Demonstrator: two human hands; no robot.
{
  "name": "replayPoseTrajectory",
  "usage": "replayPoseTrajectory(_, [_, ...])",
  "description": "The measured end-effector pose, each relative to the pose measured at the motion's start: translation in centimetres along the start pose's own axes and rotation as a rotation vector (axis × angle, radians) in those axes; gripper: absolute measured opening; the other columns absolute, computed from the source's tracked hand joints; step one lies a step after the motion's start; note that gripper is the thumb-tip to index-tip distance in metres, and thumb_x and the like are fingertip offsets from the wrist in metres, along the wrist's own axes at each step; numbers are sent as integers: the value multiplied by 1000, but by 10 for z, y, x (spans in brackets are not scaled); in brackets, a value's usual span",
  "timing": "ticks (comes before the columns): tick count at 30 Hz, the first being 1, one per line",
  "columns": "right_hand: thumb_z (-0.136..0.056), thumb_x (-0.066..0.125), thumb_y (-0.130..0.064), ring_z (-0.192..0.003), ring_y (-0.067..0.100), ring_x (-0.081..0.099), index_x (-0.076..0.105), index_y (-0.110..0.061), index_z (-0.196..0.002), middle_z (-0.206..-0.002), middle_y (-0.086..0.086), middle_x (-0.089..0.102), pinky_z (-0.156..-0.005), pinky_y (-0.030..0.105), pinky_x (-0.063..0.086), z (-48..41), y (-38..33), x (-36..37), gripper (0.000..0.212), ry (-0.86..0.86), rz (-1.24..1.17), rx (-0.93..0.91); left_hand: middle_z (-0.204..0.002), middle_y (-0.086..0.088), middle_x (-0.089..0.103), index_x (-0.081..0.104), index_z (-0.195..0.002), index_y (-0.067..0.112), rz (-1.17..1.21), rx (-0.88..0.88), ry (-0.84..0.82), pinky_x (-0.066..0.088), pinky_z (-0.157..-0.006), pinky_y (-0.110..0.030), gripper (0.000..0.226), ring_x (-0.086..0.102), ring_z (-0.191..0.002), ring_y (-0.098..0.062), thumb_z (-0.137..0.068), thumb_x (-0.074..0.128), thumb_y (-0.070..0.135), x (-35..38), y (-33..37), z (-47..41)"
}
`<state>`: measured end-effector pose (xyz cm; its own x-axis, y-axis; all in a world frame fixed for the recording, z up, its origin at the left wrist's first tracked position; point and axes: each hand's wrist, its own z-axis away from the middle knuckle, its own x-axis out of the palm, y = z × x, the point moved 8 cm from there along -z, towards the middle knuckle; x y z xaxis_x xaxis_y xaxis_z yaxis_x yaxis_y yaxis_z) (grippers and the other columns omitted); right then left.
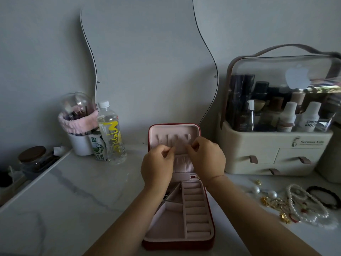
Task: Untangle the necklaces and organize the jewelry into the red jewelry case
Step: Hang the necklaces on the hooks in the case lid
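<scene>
My left hand (pixel 157 169) and right hand (pixel 207 159) are both raised in front of the upright lid (pixel 173 129) of the red jewelry case (pixel 177 244), close together but not touching. On each hand the thumb and forefinger are pinched together and the other fingers are curled in. Anything between the fingertips is too thin to make out, so I cannot tell whether I am holding a chain or nothing at all. A thin red string bracelet (pixel 215 177) circles my right wrist.

The case stands open on the white marbled table (pixel 83 191), straight ahead of me. Its lining is pale pink. The lid carries a row of small hooks (pixel 173 137) along its upper part and a gathered pocket (pixel 181 163) below them, partly hidden by my hands. In the base, ring rolls (pixel 195 206) run down the right side, with open compartments (pixel 166 224) to their left.

The remaining jewelry lies on the table to the right of the case: pearl strands (pixel 306 206), gold pieces (pixel 267 201) tangled beside them, and a black hair tie (pixel 324 196).

Behind that stands a cream cosmetics organiser (pixel 276 145) with a clear cover. To the left of the case are a water bottle (pixel 110 132), a milk carton (pixel 98 146) and a brush holder (pixel 79 126). A wavy-edged mirror (pixel 147 61) hangs on the wall.
</scene>
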<state>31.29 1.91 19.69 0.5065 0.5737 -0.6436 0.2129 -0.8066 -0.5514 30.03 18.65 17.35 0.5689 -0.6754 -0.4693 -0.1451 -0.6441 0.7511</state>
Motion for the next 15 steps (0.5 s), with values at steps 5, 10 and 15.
replayPoseTrajectory(5, [-94, 54, -32, -46, 8, 42, 69, -5, -79, -55, 0, 50, -50, 20, 38, 23, 0, 25, 34, -420, -500, 235, -66, 13, 68, 76, -88, 20, 221, 28, -267, 47, -60, -17, 15, 62, -63, 3, -86, 68, 32, 2, 2, 36])
replayPoseTrajectory(10, [-91, 60, -25, -46, 9, 39, 68, 4, -90, -61, 7, 50, -45, 20, 35, 47, -4, 29, 30, -572, -674, 351, -69, -1, 70, 75, -77, 20, 251, 6, -395, 50, -66, -38, 21, 67, -71, -15, -85, 62, 34, 3, 4, 52])
replayPoseTrajectory(15, [-93, 55, -27, -64, 19, 47, 66, -11, -76, -70, 14, 54, -62, 29, 41, 63, -5, 7, 26, -531, -514, 257, -82, 0, 67, 69, -83, 13, 90, 111, -160, 46, -72, -34, 31, 59, -83, -20, -88, 44, 30, -14, 1, 23])
